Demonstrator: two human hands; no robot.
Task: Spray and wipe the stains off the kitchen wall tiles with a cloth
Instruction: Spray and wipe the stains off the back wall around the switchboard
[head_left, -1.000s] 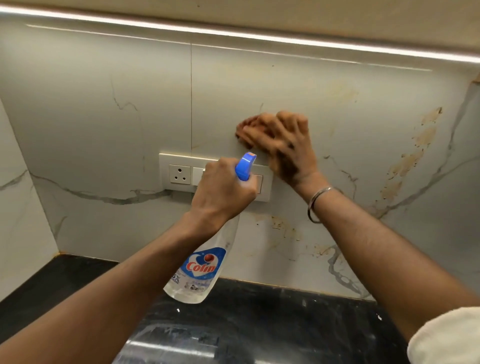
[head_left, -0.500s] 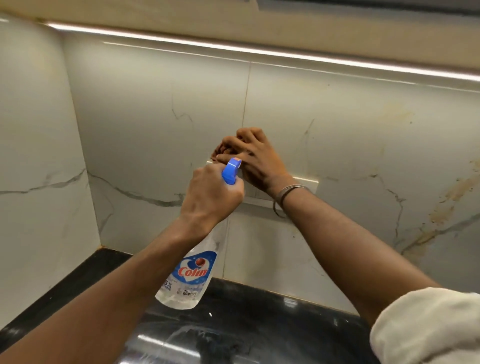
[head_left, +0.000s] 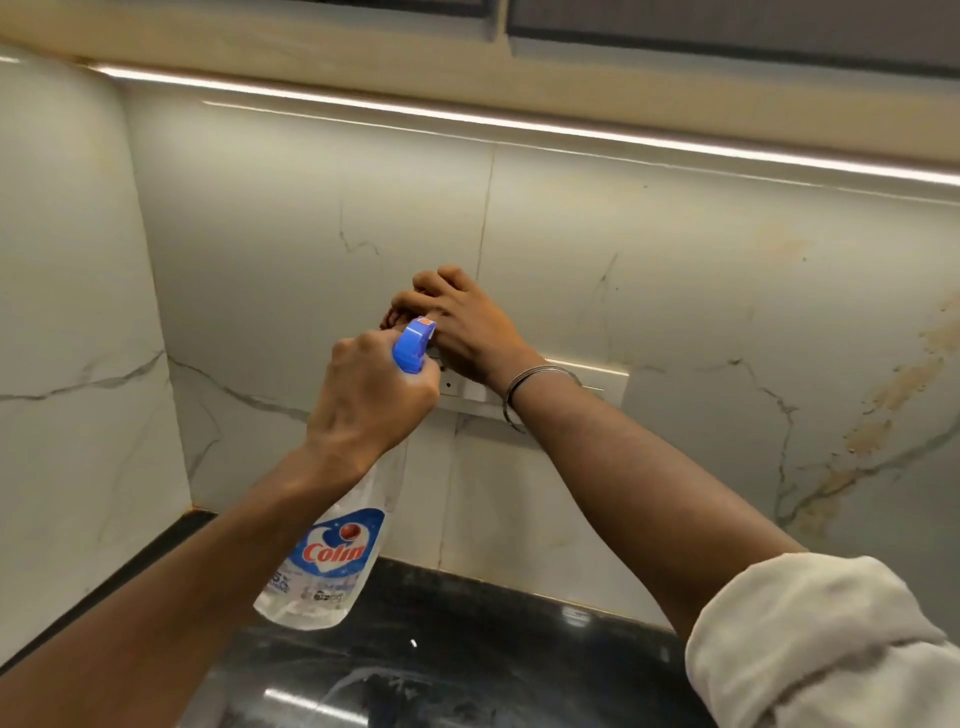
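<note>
Here, left hand (head_left: 369, 400) round bottle (head_left: 332, 561), right hand (head_left: 467, 332) over cloth (head_left: 388, 317).

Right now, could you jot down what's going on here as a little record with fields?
left hand: grips spray bottle, nozzle toward the wall
right hand: fingers bent over a cloth, pressing it on the wall tiles by the socket plate
stains: yellow-brown patches at far right, apart from both hands
counter: black, below the tiles
</note>
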